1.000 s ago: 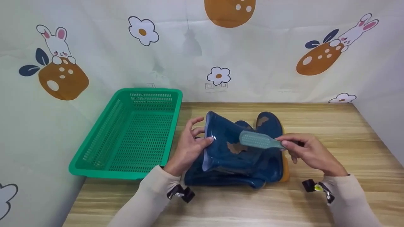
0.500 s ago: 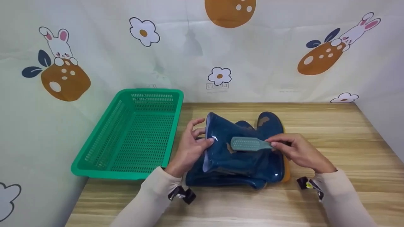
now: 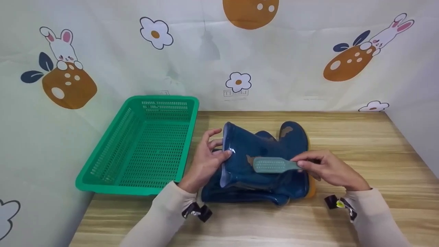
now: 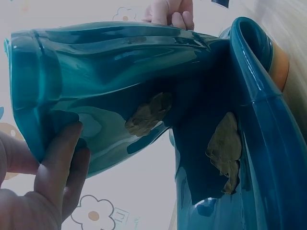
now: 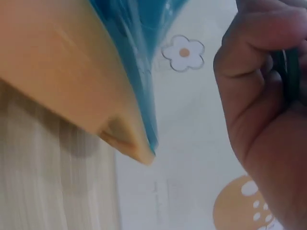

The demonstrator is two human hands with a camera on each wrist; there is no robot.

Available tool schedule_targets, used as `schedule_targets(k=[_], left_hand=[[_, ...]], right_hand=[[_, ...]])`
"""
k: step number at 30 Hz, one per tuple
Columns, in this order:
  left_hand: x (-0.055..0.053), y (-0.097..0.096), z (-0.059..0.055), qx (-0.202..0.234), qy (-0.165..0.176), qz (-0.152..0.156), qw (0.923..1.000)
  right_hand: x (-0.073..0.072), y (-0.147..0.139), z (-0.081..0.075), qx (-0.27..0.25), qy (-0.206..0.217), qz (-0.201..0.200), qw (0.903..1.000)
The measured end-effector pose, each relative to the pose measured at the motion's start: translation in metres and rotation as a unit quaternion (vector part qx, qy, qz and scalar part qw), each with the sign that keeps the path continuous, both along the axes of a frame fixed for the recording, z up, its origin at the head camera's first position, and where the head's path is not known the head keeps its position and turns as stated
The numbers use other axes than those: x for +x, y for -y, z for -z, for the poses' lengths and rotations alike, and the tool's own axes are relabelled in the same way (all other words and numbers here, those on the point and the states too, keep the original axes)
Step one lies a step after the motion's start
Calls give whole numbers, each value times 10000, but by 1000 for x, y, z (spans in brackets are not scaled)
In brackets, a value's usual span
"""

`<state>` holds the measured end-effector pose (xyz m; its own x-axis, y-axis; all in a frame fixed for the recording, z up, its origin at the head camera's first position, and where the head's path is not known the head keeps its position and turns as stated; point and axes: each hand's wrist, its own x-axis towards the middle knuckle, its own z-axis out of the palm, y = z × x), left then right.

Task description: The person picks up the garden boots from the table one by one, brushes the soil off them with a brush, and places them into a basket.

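My left hand [image 3: 205, 161] grips the top of a glossy blue rain boot [image 3: 241, 140], thumb on the outside near the rim. That boot lies tilted over a second blue rain boot [image 3: 240, 196]. A brown patch [image 3: 250, 159] marks the upper boot's shaft, and the left wrist view shows another brown patch [image 4: 225, 146] on the lower boot. My right hand [image 3: 334, 168] pinches the handle of a grey-green brush [image 3: 269, 165], thumb on top. The brush's dotted back faces up, its head overlapping the shaft beside the patch; its underside is hidden.
A green perforated plastic basket [image 3: 185, 157] stands to the left, close to my left forearm. Both boots rest on a wood-grain table [image 3: 370, 144]. An orange-tan boot sole [image 5: 57, 62] shows large in the right wrist view. A printed sheet [image 3: 288, 58] hangs behind.
The brush in my right hand moved left and down onto the boot's shaft, then slightly down and back right. My left hand keeps its grip on the boot, almost still.
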<state>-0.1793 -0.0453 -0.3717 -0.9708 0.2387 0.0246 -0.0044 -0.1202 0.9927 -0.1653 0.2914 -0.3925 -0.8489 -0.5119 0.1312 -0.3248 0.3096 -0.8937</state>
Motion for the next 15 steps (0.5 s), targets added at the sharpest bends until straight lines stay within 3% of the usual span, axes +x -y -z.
schedule_targets(k=[4, 7, 10, 15], left_hand=[[0, -1, -1, 3, -66, 10, 10000], [0, -1, -1, 32, -67, -14, 10000], [0, -1, -1, 34, -41, -45, 10000], [0, -2, -2, 41, 31, -68, 10000]], right_hand=[[-1, 9, 2, 362, -331, 726, 9962], [-1, 9, 2, 393, -509, 987, 9930], [0, 6, 1, 124, -406, 899, 9950], [3, 4, -5, -54, -82, 237, 9997]])
